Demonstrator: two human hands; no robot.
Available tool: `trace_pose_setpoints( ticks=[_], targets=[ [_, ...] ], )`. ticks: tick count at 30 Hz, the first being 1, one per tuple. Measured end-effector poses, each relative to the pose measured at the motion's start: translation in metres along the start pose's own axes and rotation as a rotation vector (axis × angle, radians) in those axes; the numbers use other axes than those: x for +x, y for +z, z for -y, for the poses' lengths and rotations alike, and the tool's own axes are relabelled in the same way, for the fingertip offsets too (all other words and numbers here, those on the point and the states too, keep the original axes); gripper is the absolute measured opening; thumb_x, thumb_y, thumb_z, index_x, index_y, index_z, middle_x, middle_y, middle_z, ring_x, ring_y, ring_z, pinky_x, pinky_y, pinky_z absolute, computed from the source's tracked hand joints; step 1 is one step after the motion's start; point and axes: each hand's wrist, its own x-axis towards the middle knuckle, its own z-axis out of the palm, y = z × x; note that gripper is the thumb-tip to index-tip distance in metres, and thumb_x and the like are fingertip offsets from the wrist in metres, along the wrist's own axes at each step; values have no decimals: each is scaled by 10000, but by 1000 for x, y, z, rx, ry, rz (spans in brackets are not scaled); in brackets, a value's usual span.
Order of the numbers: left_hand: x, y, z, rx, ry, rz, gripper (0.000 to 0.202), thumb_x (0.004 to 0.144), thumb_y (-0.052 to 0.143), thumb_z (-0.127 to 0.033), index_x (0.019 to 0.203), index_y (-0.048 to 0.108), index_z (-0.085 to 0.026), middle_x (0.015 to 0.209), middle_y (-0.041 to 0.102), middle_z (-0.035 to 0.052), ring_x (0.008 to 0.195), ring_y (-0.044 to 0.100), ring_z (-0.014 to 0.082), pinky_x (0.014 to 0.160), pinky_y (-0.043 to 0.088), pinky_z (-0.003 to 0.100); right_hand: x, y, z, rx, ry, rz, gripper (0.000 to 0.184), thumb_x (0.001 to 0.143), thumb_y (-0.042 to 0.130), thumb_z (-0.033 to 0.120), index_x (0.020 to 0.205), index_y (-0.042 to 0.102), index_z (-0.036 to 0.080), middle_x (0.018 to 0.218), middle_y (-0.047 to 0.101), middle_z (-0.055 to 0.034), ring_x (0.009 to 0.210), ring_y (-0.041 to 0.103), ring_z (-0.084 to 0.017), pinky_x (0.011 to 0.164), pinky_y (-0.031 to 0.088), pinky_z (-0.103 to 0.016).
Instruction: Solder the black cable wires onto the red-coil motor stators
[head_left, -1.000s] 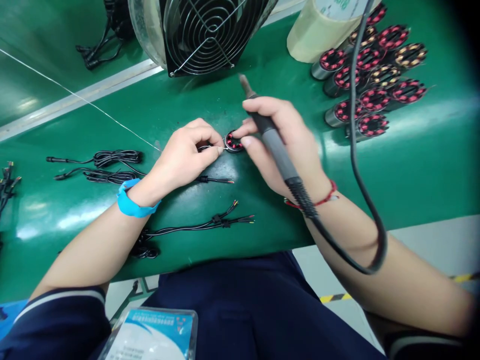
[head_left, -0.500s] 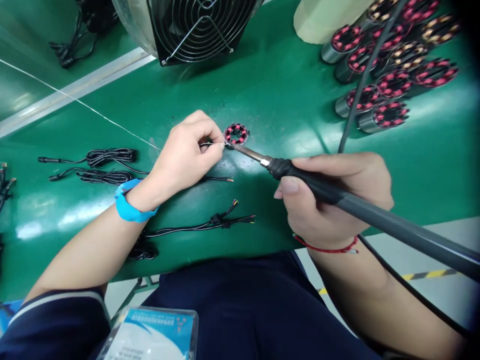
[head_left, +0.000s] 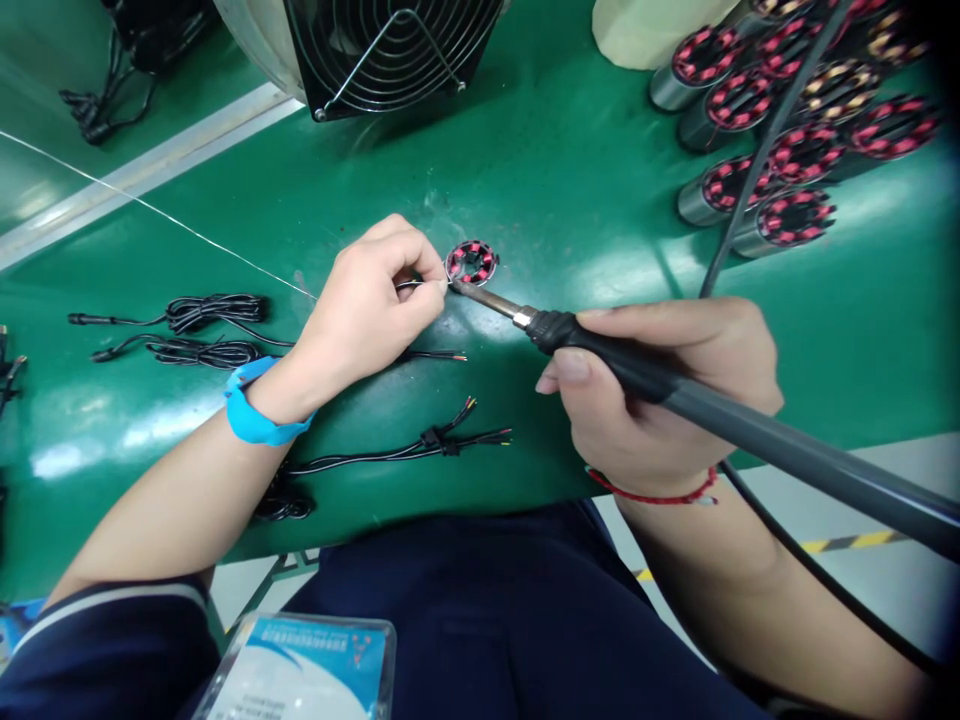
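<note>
The small wound stator (head_left: 471, 262) lies flat on the green worktop (head_left: 570, 180), just beyond and to the right of my left hand (head_left: 367, 305). That hand's fingers (head_left: 420, 288) are pinched almost closed on a thin lead (head_left: 409, 287) at the stator's near-left edge. A fine solder wire (head_left: 150, 205) runs in from the far left towards the same hand, and I cannot tell whether the pinch takes it in too. My right hand (head_left: 667, 400) is closed pen-fashion around the soldering iron (head_left: 787, 447). The iron's long axis runs from lower right up to the left, and its tip meets the stator's near edge right beside the left fingertips. The left hand is the nearer of the two, while the right sits well back along the handle.
</note>
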Motion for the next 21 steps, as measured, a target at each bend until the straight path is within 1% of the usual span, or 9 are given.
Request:
trace_pose_setpoints(
  ticks=[3, 5, 7, 10, 12, 14, 16, 19, 21],
  targets=[
    [0, 0, 1, -2, 8, 4, 139, 804, 562, -121, 695, 546, -205, 813, 607, 27, 804, 580, 167, 766, 561, 379, 3, 0, 0, 15, -5, -22, 220, 827, 705, 355, 1034, 658, 297, 894, 705, -36, 711, 714, -224, 621, 597, -399],
    [0, 0, 1, -7, 9, 2, 143, 801, 561, -116, 691, 547, -206, 814, 610, 25, 794, 579, 165, 766, 565, 383, 7, 0, 2, 25, -50, -23, 245, 831, 700, 316, 1071, 660, 293, 926, 714, -48, 770, 727, -237, 683, 610, -413],
    [0, 0, 0, -13, 6, 1, 148, 792, 562, -105, 685, 547, -207, 810, 611, 22, 778, 575, 160, 757, 567, 382, 13, -1, 5, -12, -95, 40, 298, 852, 680, 272, 1143, 638, 318, 1008, 732, -46, 874, 732, -243, 775, 620, -418],
    [1, 0, -1, -17, -1, 5, 147, 786, 561, -99, 685, 546, -205, 812, 610, 24, 759, 568, 155, 749, 567, 381, 26, -4, 11, -110, -145, 176, 364, 895, 641, 260, 1233, 583, 380, 1186, 711, 2, 1038, 709, -238, 896, 607, -411],
    [1, -1, -1, -18, 3, 4, 137, 784, 562, -106, 688, 548, -203, 808, 608, 25, 754, 565, 153, 754, 565, 383, 37, -5, 15, -119, -135, 246, 358, 921, 612, 280, 1258, 566, 392, 1228, 695, 30, 1016, 720, -219, 916, 603, -395],
    [1, -1, 0, -16, 13, -1, 124, 777, 564, -112, 689, 552, -198, 798, 608, 25, 757, 563, 154, 764, 562, 382, 49, -4, 18, -89, -96, 309, 315, 948, 565, 286, 1249, 572, 378, 1221, 693, 37, 924, 739, -190, 888, 608, -370],
    [1, -1, 1, -9, 23, -8, 115, 766, 558, -110, 687, 554, -193, 786, 607, 22, 762, 563, 153, 779, 555, 381, 59, -1, 17, -67, -77, 385, 268, 958, 527, 266, 1207, 591, 342, 1188, 699, 27, 875, 741, -181, 839, 610, -358],
    [1, -1, 1, 7, 29, -17, 109, 755, 540, -102, 687, 555, -187, 781, 609, 17, 771, 564, 150, 800, 542, 377, 70, 10, 10, -75, -104, 527, 282, 911, 559, 244, 1187, 575, 300, 1069, 720, 4, 921, 718, -217, 826, 593, -388],
    [1, -1, 0, 12, 26, -21, 109, 750, 530, -98, 691, 560, -184, 783, 610, 15, 767, 562, 146, 799, 534, 368, 71, 21, 3, -72, -136, 545, 339, 873, 587, 232, 1204, 546, 292, 992, 716, 0, 938, 692, -234, 860, 572, -425]
  ],
)
